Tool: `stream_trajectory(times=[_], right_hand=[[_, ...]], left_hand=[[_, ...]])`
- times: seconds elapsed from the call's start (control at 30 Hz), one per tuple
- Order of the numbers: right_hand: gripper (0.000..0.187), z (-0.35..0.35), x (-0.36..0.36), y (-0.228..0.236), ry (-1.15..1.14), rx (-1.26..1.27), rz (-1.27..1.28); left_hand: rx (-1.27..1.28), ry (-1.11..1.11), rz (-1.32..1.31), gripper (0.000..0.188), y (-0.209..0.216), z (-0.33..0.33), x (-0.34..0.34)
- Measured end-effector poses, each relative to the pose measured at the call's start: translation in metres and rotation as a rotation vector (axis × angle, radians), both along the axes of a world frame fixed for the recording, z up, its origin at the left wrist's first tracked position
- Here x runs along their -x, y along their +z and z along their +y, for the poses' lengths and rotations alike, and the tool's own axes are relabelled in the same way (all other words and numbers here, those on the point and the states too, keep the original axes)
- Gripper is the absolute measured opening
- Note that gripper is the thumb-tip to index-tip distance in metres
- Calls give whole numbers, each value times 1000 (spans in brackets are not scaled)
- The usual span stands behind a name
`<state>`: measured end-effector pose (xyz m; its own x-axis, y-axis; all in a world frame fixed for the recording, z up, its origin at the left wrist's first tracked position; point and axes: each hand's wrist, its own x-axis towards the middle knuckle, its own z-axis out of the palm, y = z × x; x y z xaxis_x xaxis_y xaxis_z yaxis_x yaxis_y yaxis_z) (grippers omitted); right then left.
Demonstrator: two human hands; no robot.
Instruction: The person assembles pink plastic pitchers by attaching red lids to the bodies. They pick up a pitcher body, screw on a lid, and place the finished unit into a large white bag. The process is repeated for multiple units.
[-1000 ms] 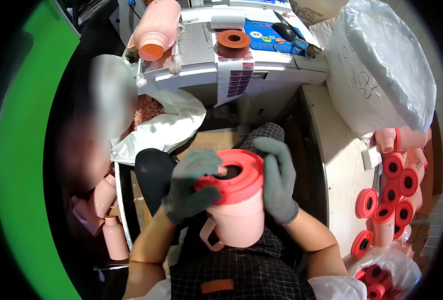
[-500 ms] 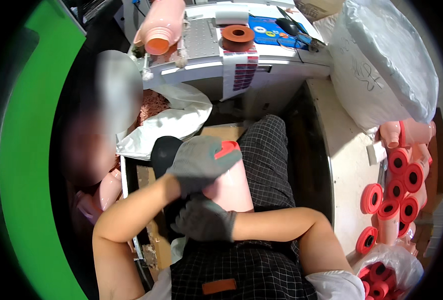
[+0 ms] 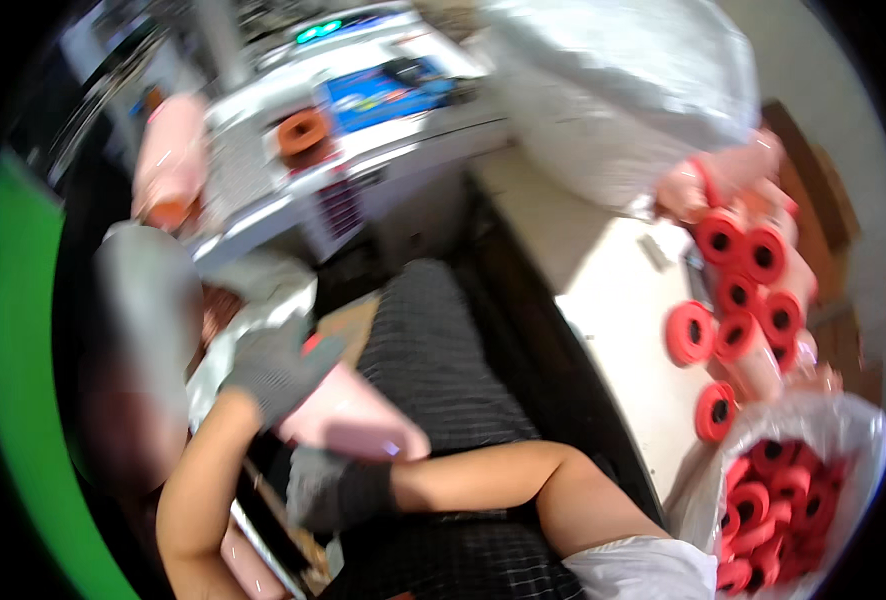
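Observation:
A glossy pink plastic bottle (image 3: 358, 415) lies tilted across my lap. Its red cap (image 3: 310, 344) shows between the fingers of my left hand (image 3: 281, 372), which wears a grey knitted glove and is closed over that end of the bottle. Against the bottle's near side, my gloved right hand (image 3: 320, 488) is curled in, closed on it; its fingertips are partly hidden. Under the bottle are my dark checked trousers (image 3: 433, 350).
To the right, pink bottles and red caps (image 3: 690, 333) lie on a pale board (image 3: 618, 330), beside an open bag (image 3: 863, 430) of red caps and a big white sack (image 3: 603, 100). Ahead, a machine table holds another pink bottle (image 3: 171, 160) and an orange roll (image 3: 303, 138). A blurred person (image 3: 133, 400) is at left.
My view has swung to the right, so the surroundings shift left and tilt. Both hands stay on the pink bottle, left at the cap end, right at its side.

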<state>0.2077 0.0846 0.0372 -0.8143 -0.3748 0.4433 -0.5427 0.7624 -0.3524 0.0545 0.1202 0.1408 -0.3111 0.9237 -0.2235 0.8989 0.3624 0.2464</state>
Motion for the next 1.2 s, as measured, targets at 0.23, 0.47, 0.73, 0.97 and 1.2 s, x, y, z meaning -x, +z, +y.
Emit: stream_trajectory(times=[0.23, 0.47, 0.73, 0.97, 1.2], right_hand=[[23, 29, -41, 18, -163, 346, 238], [35, 32, -19, 38, -122, -39, -114], [40, 100, -100, 74, -201, 251, 415], [30, 33, -56, 61, -243, 21, 171], [17, 44, -84, 72, -645, -219, 658]], left_hand=[[-281, -183, -249, 33, 12, -9, -28], [169, -260, 54, 43, 0, 66, -16], [-202, -308, -510, 36, 19, 47, -38], [330, -274, 152, 43, 41, 126, -67], [-627, -862, -155, 44, -15, 231, -46]])
